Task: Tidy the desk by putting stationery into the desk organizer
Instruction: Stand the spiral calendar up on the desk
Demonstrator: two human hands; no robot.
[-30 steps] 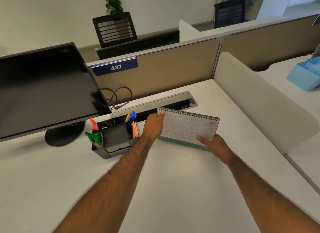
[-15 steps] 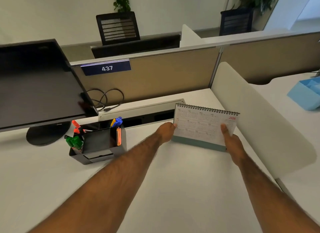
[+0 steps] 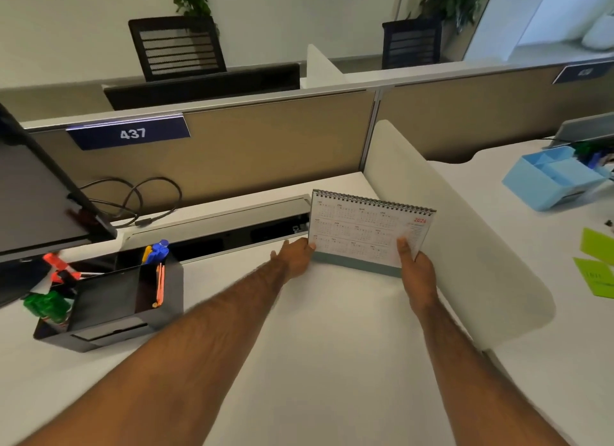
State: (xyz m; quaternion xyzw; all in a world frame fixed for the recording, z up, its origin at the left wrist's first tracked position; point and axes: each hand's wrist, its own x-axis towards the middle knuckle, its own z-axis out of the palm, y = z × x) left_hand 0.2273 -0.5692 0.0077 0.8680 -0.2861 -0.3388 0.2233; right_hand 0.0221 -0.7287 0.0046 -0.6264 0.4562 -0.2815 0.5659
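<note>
A spiral-bound desk calendar (image 3: 362, 231) stands on the white desk (image 3: 332, 346) near the back right, close to the white side divider. My left hand (image 3: 294, 254) holds its lower left corner and my right hand (image 3: 415, 266) grips its lower right edge, thumb on the front page. To the left sits the black desk organizer (image 3: 109, 316). It holds green markers (image 3: 46, 306), an orange marker (image 3: 58, 266), blue pens (image 3: 157, 249) and orange sticks.
A black monitor (image 3: 40, 196) stands at the left with a looped cable (image 3: 139, 199) behind it. An open cable tray (image 3: 232, 233) runs along the tan partition. Beyond the white divider (image 3: 465, 246), the neighbouring desk has a blue organizer (image 3: 551, 180) and green notes (image 3: 598, 269).
Both hands have carried the calendar to the right, away from the organizer and toward the side divider. My right thumb has come onto its front page.
</note>
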